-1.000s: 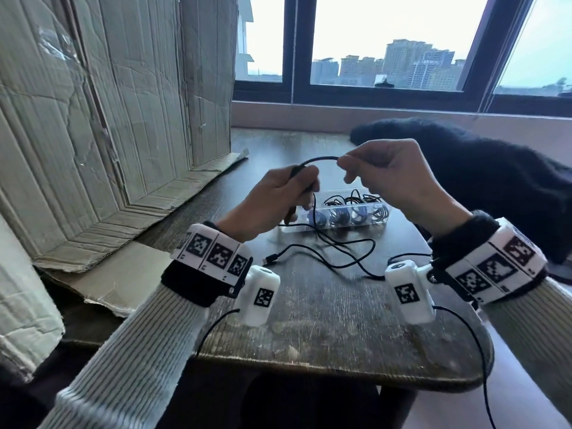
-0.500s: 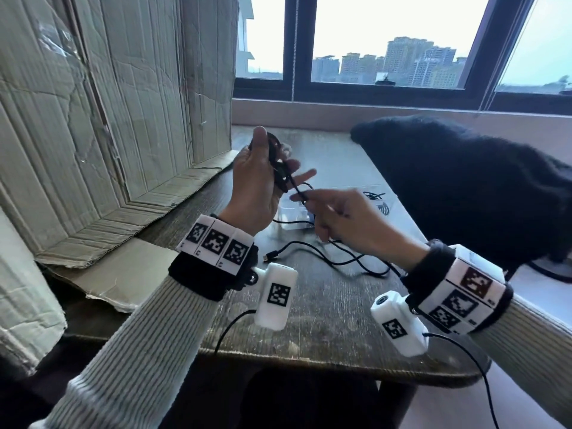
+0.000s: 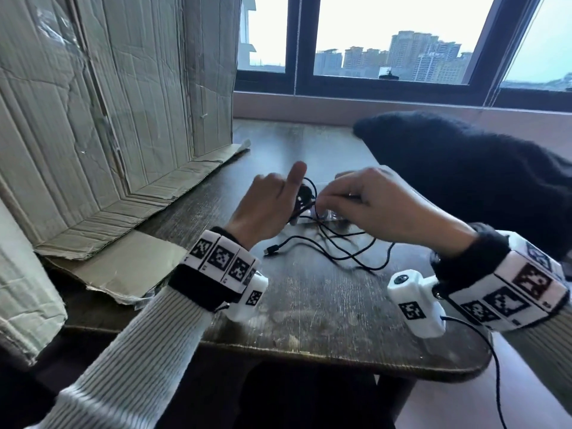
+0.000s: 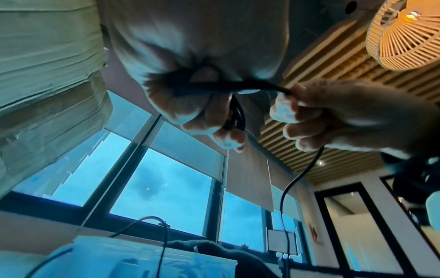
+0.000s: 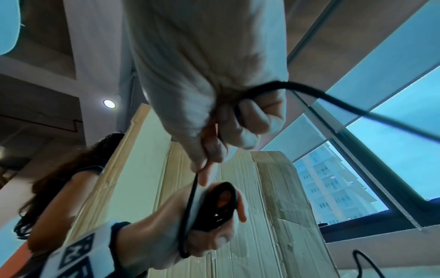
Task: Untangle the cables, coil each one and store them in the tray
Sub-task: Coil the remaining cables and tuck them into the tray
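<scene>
My left hand hovers just over the wooden table and holds a small coil of black cable wound round its fingers, index finger raised. Close to its right, my right hand pinches the same cable. The right wrist view shows the coil on the left hand and a strand running up into the right hand's fingers. The cable's loose length trails on the table and ends in a plug. The clear tray lies under the hands and is mostly hidden in the head view.
Flattened cardboard leans along the left side and spreads onto the table. A dark fleece garment covers the right rear. A window runs behind. The table's rounded front edge is near my wrists.
Both hands have dropped from chest height to just above the tray. The right hand came up from below the left hand to beside it, bringing cable to the coil.
</scene>
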Motion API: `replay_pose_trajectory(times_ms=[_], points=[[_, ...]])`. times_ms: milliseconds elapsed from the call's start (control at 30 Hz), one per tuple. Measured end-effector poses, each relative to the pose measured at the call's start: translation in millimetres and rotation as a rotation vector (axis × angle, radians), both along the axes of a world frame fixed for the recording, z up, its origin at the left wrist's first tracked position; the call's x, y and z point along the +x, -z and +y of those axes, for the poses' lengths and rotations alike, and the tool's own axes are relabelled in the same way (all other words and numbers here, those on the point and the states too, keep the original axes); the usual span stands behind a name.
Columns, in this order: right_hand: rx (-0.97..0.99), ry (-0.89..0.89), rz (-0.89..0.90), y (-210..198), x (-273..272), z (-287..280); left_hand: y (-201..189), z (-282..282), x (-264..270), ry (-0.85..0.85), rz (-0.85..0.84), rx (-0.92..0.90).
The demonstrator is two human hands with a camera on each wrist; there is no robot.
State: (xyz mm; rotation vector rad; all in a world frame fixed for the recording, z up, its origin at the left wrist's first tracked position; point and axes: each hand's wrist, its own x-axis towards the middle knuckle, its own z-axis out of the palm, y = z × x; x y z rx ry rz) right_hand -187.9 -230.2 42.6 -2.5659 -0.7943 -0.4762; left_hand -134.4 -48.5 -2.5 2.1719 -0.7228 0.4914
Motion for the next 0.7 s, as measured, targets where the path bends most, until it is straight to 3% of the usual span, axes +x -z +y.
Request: replay_pose_trajectory(times_ms=[100, 233, 367, 467, 600, 700], points=[[0.175, 0.054, -0.067, 2.7, 8.8, -4.5, -2.1, -5.1, -8.9, 0.216, 0.207, -0.069], [0.436, 0.109, 0.009, 7.2, 21.2, -14.4, -0.9, -9.6, -12.8, 0.319, 0.197, -0.002], [0.631, 0.117, 0.115, 9.1, 26.0, -26.2, -1.5, -6.6, -14.8, 0.370, 0.398, -0.416], [0.752, 0.054, 0.213, 15.1, 22.7, -29.7, -5.5, -5.1, -14.5, 0.388, 0.448, -0.662], [0.721, -0.023, 0.200, 30.6, 11.0, -18.8, -8.9, -8.9, -16.1, 0.501, 0.475, -0.963], [0.664, -0.010, 0.194, 41.7, 10.4, -10.9, -8.4, -13.5, -17.8, 0.431, 0.483, -1.101]])
